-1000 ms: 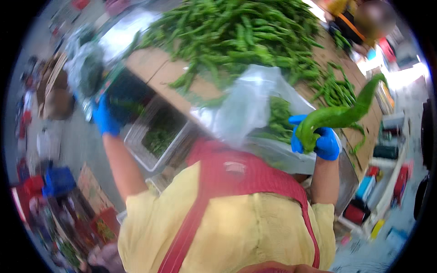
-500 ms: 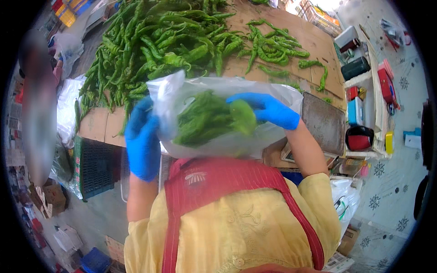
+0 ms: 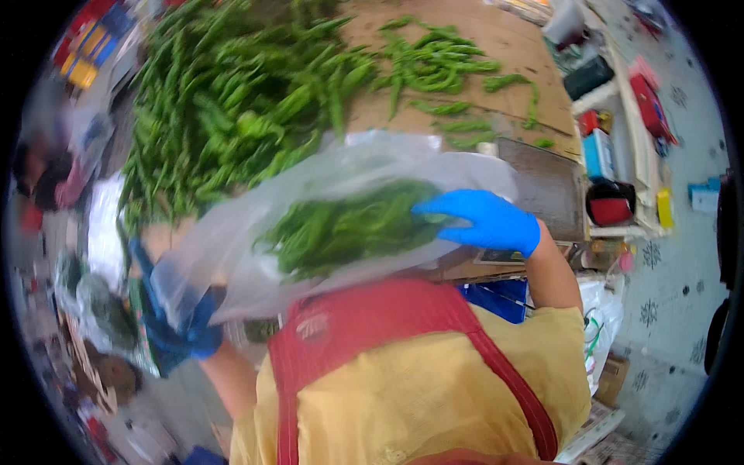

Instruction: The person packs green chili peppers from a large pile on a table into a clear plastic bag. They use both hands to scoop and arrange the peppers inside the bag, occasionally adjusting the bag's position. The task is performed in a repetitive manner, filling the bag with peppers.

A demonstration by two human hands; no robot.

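Note:
A clear plastic bag (image 3: 232, 232) with a bunch of long green peppers (image 3: 349, 229) inside is stretched sideways in front of my chest. My left hand (image 3: 182, 322), in a blue glove and smeared by motion, has the bag's left end between its thumb and fingers. At the other end my right hand (image 3: 492, 223), also blue-gloved, grips the bag beside the peppers, its fingers pointing left over the plastic. Beyond the bag lies a big heap of green peppers (image 3: 232, 101) on cardboard (image 3: 511, 43). A smaller group of peppers (image 3: 434, 62) lies to its right.
A worn metal tray (image 3: 546, 182) lies at the table's right edge. Past it, a white box (image 3: 620, 93) holds several small articles, among them a black and red container (image 3: 611, 205). Filled plastic bags (image 3: 105, 310) stand at the left. A blurred person (image 3: 50, 167) is farther left.
My left hand has swung down and left, pulling the bag's end out long. The peppers inside now lie stretched sideways. My right hand has shifted slightly right and down.

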